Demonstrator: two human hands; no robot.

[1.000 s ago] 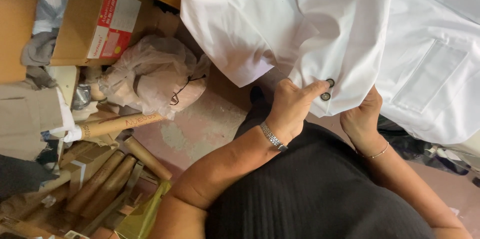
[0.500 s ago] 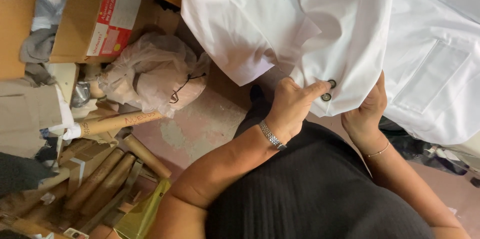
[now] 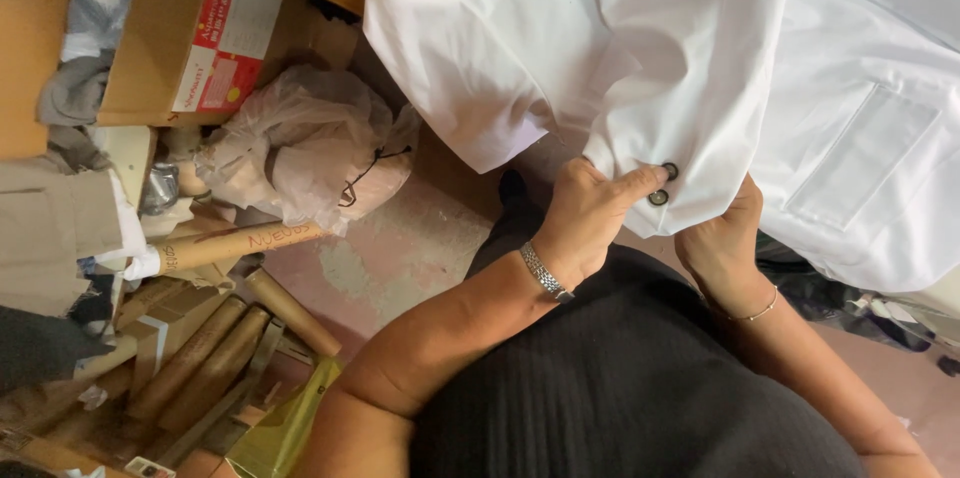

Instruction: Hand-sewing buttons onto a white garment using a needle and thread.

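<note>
White coat (image 3: 640, 48) hem is pinched by the left hand (image 3: 590, 213) at two dark buttons (image 3: 663, 184), right hand (image 3: 722, 238) gripping beneath

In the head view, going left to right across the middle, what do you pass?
Cardboard tube → clear plastic bag → left hand pinching the white garment's cuff → two dark buttons → right hand → chest pocket.

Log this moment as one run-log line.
left hand: fingers on dark buttons | right hand: grips white garment edge | cardboard tubes: on floor
</note>
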